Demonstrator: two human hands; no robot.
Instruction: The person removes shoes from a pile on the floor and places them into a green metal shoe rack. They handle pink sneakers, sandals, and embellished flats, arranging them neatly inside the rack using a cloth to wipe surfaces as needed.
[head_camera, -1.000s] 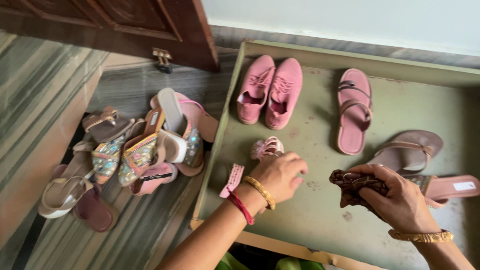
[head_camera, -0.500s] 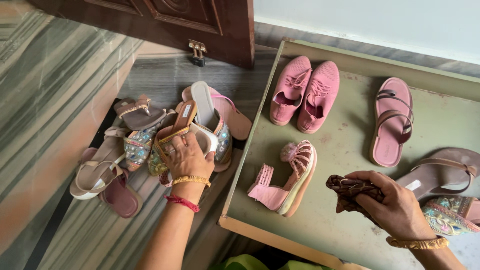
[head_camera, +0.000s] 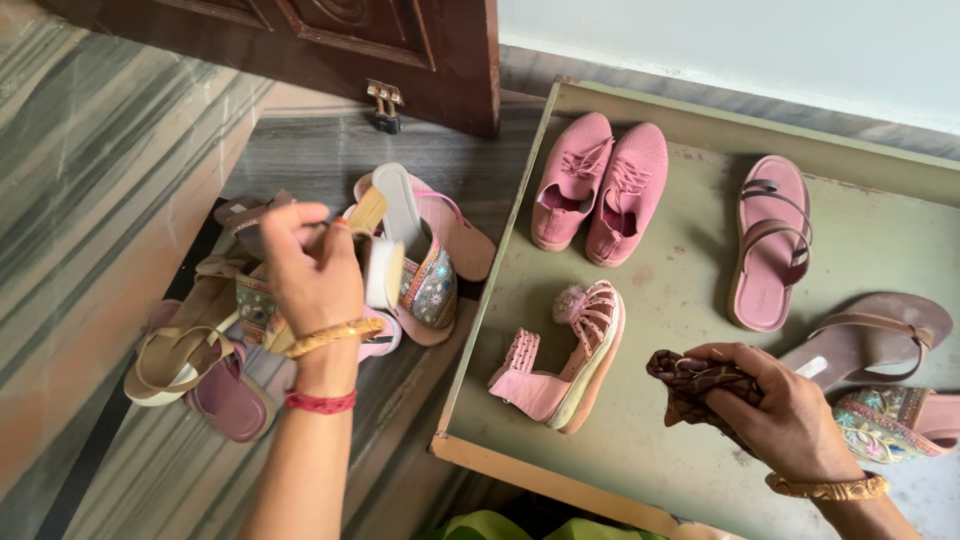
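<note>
The left hand (head_camera: 312, 265) is stretched forward, back turned up, fingers curled closed in a pinch. The right hand (head_camera: 775, 415) is held low, fingers folded tight.

Gold bangle and red thread on left hand (head_camera: 312, 268); gold bangle on right hand (head_camera: 775, 415).

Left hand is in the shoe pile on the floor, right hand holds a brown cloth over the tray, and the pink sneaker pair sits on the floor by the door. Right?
Not quite. The head view shows the pink sneaker pair on the green tray, not the floor. The rest holds: left hand in the shoe pile, right hand holding the brown cloth over the tray.
</note>
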